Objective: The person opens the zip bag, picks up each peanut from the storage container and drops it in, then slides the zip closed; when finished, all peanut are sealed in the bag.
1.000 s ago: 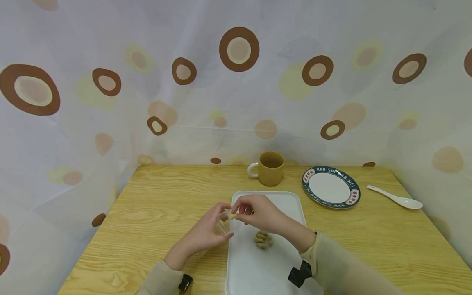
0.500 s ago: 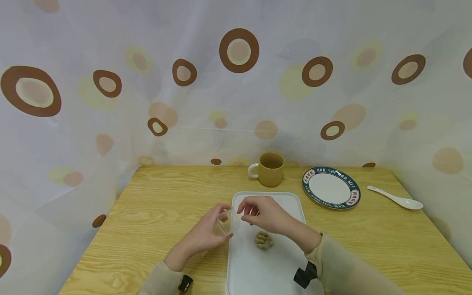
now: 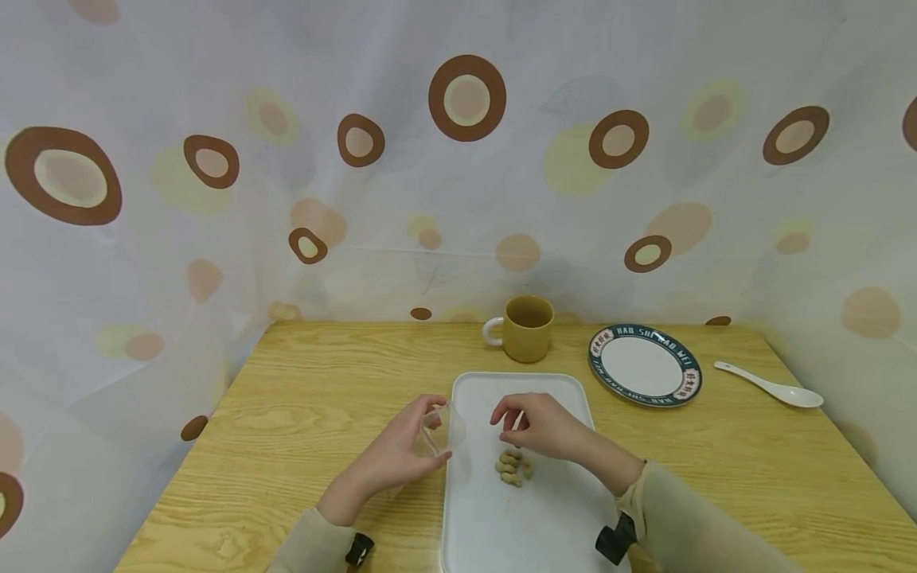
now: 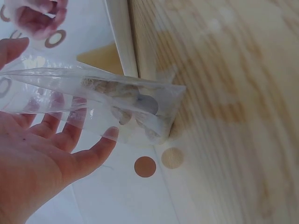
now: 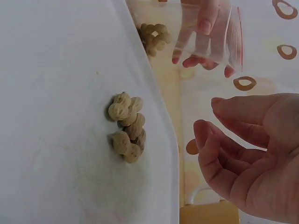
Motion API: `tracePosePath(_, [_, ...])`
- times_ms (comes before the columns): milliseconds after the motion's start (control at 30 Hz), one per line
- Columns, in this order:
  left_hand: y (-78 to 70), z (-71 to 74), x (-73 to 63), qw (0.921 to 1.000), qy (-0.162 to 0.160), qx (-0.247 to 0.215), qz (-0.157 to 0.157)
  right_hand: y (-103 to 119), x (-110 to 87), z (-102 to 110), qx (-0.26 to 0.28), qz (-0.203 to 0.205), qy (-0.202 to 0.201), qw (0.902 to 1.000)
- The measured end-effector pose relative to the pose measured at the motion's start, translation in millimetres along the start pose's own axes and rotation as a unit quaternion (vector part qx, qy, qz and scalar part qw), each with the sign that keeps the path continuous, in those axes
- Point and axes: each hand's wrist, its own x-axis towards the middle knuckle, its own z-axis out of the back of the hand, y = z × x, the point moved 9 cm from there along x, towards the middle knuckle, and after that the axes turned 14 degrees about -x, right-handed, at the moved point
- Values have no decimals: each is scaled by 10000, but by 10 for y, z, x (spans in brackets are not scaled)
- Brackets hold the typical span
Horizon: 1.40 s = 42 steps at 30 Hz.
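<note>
The right hand (image 3: pixel 540 426) is no longer pinching a peanut at the mouth of the clear bag (image 4: pixel 100 107), as it was a second ago; it is now hovering over the white tray (image 3: pixel 516 525), its fingers loosely curled, thumb and forefinger apart, holding nothing. Taking 12 o'clock as the far edge of the worktop (image 3: pixel 322 398), the loose peanuts (image 5: pixel 133 130) are lying on the tray in a small cluster at about 7 o'clock from that hand, and no finger is touching them.

At 9 o'clock from the cluster, the left hand (image 3: pixel 401 446) is staying put, gripping the bag between thumb and fingers near its mouth. The bagged peanuts (image 5: pixel 151 44) are bunching at the far end from the mouth; whether that end is touching the worktop I cannot tell.

The missing peanut is probably sitting among them now, so the bagging, as I judge it, is progressing one piece at a time and standing partway. The hands are pausing between pieces. Beyond the tray, a mug (image 3: pixel 526 338) is standing at 12 o'clock, while a plate (image 3: pixel 645 362) is lying between 1 and 2.
</note>
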Motion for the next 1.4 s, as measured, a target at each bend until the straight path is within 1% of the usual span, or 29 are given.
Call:
tracePosePath(167, [-1, 5, 0, 10000, 13, -6, 0, -146, -16, -92, -76, -140, 158, 9997])
tracePosePath(333, [-13, 6, -2, 10000, 38, -36, -22, -292, -47, -192, -21, -431, 414, 9982])
tracePosePath(433, [-11, 7, -1, 10000, 35, -55, -14, -355, -64, -240, -36, -587, 527, 9969])
tracePosePath(533, [-15, 9, 7, 10000, 26, -72, -14, -384, -79, -263, -44, -662, 588, 9961])
tracePosePath(933, [-27, 1, 20, 10000, -13, 24, -82, -468, -109, -308, 22, -695, 715, 9950])
tracePosePath(1167, [-23, 10, 13, 9999, -56, 12, -96, -453, -123, -339, 61, -510, 792, 9955])
tracePosePath(1400, [-16, 9, 4, 10000, -39, -37, -57, -463, -119, -373, 175, -473, 848, 9951])
